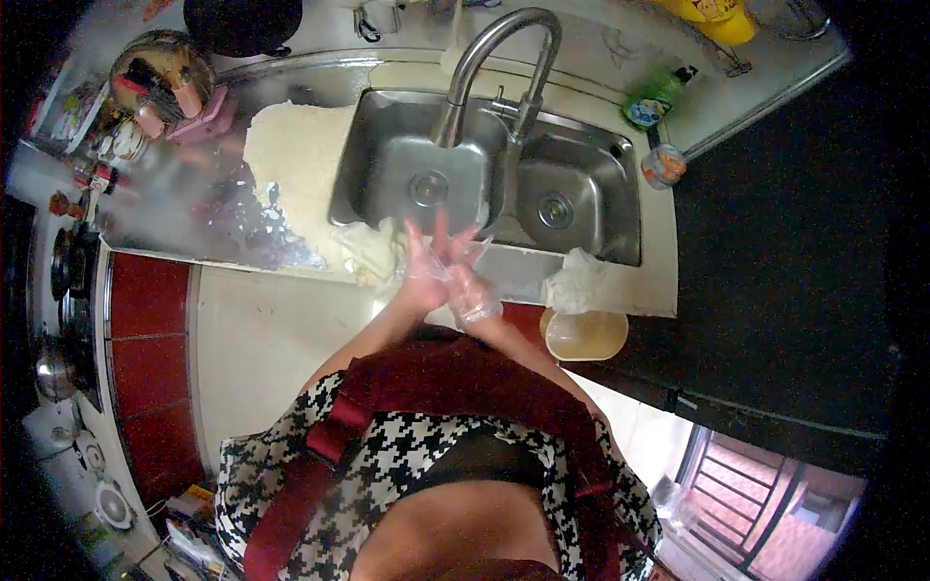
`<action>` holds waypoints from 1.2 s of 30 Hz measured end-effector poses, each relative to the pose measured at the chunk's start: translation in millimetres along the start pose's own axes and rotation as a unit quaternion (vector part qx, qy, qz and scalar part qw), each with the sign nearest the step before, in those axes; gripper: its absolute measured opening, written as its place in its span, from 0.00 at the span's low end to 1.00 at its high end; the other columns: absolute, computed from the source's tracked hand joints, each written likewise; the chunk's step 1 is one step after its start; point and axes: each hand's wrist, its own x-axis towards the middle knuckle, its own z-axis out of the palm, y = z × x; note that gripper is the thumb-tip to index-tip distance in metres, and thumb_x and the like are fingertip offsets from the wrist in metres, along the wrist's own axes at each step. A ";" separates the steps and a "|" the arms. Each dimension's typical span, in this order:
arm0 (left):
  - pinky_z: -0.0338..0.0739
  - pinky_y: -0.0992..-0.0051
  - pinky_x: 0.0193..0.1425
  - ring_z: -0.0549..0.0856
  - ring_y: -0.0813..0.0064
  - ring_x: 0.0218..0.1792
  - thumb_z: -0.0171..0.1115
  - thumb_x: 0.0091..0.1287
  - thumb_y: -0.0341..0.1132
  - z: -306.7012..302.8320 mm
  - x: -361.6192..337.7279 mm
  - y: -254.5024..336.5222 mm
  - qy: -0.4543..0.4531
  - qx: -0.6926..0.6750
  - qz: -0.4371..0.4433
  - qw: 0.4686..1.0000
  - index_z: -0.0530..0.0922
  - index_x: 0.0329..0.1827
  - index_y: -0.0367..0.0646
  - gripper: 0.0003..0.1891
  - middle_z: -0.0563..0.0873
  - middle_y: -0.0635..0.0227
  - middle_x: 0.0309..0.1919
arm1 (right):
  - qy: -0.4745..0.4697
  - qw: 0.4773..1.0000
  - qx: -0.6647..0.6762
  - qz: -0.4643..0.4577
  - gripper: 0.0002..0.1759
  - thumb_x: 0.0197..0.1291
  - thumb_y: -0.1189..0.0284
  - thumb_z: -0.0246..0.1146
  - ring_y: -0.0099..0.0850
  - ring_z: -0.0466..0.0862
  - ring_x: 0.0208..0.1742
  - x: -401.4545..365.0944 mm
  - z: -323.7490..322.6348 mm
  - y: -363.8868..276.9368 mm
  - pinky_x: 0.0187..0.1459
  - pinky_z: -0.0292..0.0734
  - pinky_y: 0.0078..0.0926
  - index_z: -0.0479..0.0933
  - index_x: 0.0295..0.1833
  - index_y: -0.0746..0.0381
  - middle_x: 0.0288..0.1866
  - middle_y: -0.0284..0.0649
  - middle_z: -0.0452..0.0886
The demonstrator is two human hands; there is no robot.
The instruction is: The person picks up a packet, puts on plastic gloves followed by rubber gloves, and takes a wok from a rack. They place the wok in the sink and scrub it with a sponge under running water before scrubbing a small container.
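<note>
clear plastic glove [478, 308] sat on right hand [469, 283], long axis pointed sinkward, left hand [426, 281] alongside had fingers spread, right's grip couldn't be told, counter [655, 290] edge close, sink [387, 179] basin open ahead

Faucet [469, 68] over sink [383, 184], bottle [651, 103] at right
</note>
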 end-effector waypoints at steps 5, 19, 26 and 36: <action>0.58 0.35 0.58 0.61 0.45 0.65 0.33 0.46 0.81 -10.8 0.5 1.7 -0.077 0.026 -0.028 0.996 0.42 0.70 0.81 0.45 0.51 0.65 0.72 | -0.103 0.989 -0.021 0.101 0.14 0.60 0.61 0.55 0.51 0.80 0.36 4.5 -13.4 -39.4 0.36 0.74 0.46 0.68 0.47 0.57 0.38 0.52 0.78; 0.58 0.40 0.60 0.60 0.50 0.66 0.34 0.48 0.81 -4.7 10.6 21.5 -0.093 0.099 0.077 0.988 0.52 0.69 0.81 0.42 0.50 0.78 0.72 | -0.094 0.989 -0.106 0.046 0.15 0.55 0.59 0.60 0.51 0.80 0.28 7.6 -11.4 -54.6 0.32 0.75 0.45 0.67 0.41 0.56 0.30 0.47 0.79; 0.57 0.43 0.62 0.59 0.54 0.67 0.30 0.54 0.77 -10.0 20.0 13.5 -0.081 0.034 0.062 0.994 0.49 0.71 0.72 0.42 0.47 0.80 0.73 | -0.134 0.953 -0.265 -0.066 0.13 0.57 0.61 0.59 0.47 0.78 0.29 5.4 5.5 -25.4 0.31 0.75 0.37 0.68 0.41 0.57 0.31 0.44 0.78; 0.53 0.44 0.65 0.57 0.50 0.67 0.32 0.54 0.77 10.6 9.1 34.0 0.021 -0.005 0.206 0.978 0.47 0.71 0.73 0.41 0.54 0.64 0.71 | -0.154 0.978 -0.112 0.084 0.12 0.59 0.60 0.56 0.48 0.80 0.36 14.1 7.6 -40.6 0.34 0.74 0.42 0.67 0.41 0.55 0.34 0.46 0.79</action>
